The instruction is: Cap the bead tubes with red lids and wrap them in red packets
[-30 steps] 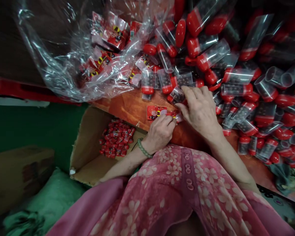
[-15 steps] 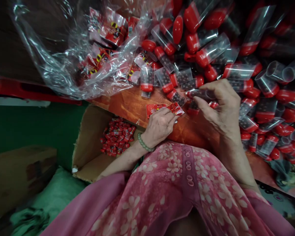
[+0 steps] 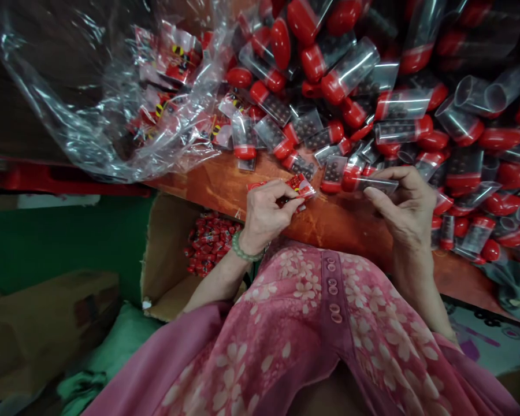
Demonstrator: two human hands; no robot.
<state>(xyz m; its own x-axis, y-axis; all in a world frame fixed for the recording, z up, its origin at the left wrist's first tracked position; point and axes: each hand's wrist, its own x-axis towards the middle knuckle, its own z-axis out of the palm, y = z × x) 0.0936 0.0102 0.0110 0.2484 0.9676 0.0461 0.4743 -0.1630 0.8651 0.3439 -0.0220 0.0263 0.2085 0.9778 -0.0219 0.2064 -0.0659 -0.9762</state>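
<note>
One tube (image 3: 379,185) lies sideways in the right hand (image 3: 406,199), red end (image 3: 351,179) left.

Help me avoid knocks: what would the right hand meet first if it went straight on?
Past its held tube, the right hand would probably meet the bead tube just left, though depth is unclear.

The left forearm (image 3: 214,286) angles from the near left towards the middle; the left hand (image 3: 268,209) lies back up, fingers curled, thumb and forefinger pinched. Well apart on the right, the right forearm (image 3: 431,306) reaches far, and the right hand (image 3: 405,202) pinches leftward, thumb nearer than forefinger.
</note>
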